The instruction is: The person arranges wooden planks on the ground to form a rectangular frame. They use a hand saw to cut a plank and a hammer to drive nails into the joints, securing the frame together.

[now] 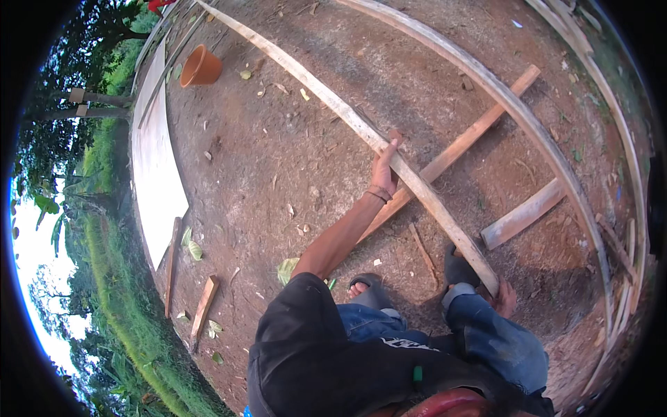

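Note:
A long, pale wooden batten [306, 78] slants from the far left down to my feet. My left hand [384, 167], with a band at its wrist, is closed round the batten partway along. At the near end, my right hand [504, 300] grips the batten's tip beside my right shoe; its fingers are partly hidden. Under the batten, a reddish timber [472, 132] lies crosswise on the dirt. To the right, a second long board [511, 104] passes over that timber's far part. A short plank [522, 213] meets the second board on its near side.
An orange bucket [201, 66] stands at the far left, near a large white sheet [156, 167]. Two short wood pieces, one of them a block [203, 309], lie left of me. More long boards [618, 104] line the right edge. Grass [118, 292] borders the left.

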`<state>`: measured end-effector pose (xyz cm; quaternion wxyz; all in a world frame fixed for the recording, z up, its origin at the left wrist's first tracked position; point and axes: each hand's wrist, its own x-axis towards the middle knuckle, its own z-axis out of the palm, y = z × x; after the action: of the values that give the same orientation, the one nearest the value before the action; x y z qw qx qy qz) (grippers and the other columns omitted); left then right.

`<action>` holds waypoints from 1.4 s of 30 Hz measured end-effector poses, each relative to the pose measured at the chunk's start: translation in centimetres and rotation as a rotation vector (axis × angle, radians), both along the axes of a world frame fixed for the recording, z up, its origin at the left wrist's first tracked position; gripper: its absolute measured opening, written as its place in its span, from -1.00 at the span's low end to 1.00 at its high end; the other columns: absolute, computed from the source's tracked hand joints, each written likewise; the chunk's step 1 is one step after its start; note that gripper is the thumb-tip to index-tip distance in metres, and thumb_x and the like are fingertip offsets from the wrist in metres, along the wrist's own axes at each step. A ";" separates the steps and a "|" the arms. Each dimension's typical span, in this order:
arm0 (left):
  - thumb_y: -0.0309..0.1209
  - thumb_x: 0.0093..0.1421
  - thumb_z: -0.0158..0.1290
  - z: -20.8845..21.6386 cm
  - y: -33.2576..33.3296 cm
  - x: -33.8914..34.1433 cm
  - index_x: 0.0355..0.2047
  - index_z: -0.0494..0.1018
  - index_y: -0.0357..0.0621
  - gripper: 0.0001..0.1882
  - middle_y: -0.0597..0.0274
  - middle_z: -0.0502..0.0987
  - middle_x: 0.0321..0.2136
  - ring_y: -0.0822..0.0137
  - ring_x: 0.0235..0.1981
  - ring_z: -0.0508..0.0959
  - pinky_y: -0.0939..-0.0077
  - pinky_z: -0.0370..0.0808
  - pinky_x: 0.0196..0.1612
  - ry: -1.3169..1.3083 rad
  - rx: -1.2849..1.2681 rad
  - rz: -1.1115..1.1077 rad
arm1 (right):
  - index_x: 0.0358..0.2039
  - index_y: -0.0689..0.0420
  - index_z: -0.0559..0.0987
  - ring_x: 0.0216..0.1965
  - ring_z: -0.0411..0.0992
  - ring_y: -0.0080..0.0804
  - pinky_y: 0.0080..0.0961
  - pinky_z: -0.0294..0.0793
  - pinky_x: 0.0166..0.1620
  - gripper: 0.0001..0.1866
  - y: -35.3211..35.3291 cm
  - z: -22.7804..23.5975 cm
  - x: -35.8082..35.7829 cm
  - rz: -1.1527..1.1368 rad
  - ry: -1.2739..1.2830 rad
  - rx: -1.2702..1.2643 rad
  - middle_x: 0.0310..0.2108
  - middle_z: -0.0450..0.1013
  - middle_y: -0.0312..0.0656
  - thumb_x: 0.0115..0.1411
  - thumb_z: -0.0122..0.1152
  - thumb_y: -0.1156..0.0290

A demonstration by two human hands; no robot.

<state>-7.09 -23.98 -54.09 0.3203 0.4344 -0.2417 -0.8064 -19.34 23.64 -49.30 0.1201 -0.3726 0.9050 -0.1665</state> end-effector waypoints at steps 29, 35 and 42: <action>-0.10 0.25 0.23 0.9 -1.4 -1.4 0.04 0.38 -0.08 -0.51 0.30 0.50 -0.22 0.28 -0.18 0.56 0.16 0.54 0.01 -0.082 -0.011 -0.243 | 0.09 0.20 0.53 -0.09 0.48 0.09 -0.11 0.41 -0.04 -0.36 -1.3 -1.5 -2.0 -0.044 -0.071 0.027 -0.10 0.52 0.08 0.04 0.46 0.15; 0.14 0.19 0.21 1.3 -2.4 0.4 0.04 0.41 -0.27 -0.29 0.14 0.58 -0.19 0.16 -0.20 0.65 0.05 0.63 -0.05 -0.485 -0.213 -0.403 | 0.12 0.19 0.51 -0.10 0.48 0.07 -0.16 0.40 -0.04 -0.35 -1.4 -1.1 -1.4 0.002 -0.137 0.048 -0.08 0.51 0.06 0.02 0.45 0.24; 0.20 0.21 0.15 3.7 -1.2 1.7 0.08 0.41 -0.41 -0.18 0.07 0.60 -0.17 0.23 -0.17 0.66 0.24 0.64 0.00 -0.642 -0.374 -0.452 | 0.12 0.11 0.50 -0.02 0.45 0.08 -0.11 0.42 -0.06 -0.29 1.6 -5.0 -0.5 0.058 -0.193 0.045 -0.03 0.49 0.04 -0.08 0.49 0.25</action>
<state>-5.36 -25.15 -50.41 0.1171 0.5340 -0.5600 -0.6226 -19.81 25.23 -54.25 0.2199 -0.3783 0.8814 -0.1777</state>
